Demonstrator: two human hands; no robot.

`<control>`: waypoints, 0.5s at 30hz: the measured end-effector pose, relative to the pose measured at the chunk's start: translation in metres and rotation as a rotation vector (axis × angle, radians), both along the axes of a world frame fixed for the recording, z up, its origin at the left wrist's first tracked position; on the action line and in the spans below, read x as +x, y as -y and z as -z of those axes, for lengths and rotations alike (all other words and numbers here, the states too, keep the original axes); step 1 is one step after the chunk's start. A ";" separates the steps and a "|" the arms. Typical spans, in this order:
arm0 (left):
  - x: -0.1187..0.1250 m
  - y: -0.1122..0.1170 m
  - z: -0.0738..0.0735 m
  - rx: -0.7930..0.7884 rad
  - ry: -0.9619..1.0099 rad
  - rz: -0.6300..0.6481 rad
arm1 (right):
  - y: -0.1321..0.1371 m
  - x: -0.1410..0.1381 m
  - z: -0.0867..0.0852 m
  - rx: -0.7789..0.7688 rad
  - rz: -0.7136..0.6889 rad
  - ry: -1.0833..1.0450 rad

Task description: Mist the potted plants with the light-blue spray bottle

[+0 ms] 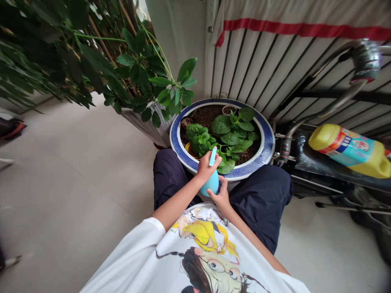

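Note:
A light blue spray bottle (210, 185) is held between my two hands, over my lap and at the near rim of a round pot. My left hand (207, 167) is wrapped round the neck below its pale blue spray head, which points toward the plants. Lower down, my right hand (222, 194) grips the side of the bottle's body with thumb and fingers. Just beyond stands the blue-and-white pot (269, 140), with dark soil and leafy green plants (233, 132) in it. A small cup (229, 110) sits in the soil at the back.
A tall leafy plant in a grey striped planter (149, 124) leans over from the left. Behind the pot is a white slatted radiator (244, 69) under a red-edged cloth (299, 28). To the right, a metal-framed cart (324, 108) carries a yellow bottle (351, 150) lying on its side.

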State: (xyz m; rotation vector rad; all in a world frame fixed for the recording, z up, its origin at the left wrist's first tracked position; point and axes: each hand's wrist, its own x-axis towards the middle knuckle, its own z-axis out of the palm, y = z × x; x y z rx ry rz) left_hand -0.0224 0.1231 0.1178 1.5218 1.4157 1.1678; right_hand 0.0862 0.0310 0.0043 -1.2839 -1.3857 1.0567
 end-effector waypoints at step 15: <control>0.028 -0.013 0.002 -0.017 -0.143 0.103 | 0.012 0.004 0.006 -0.037 0.150 0.013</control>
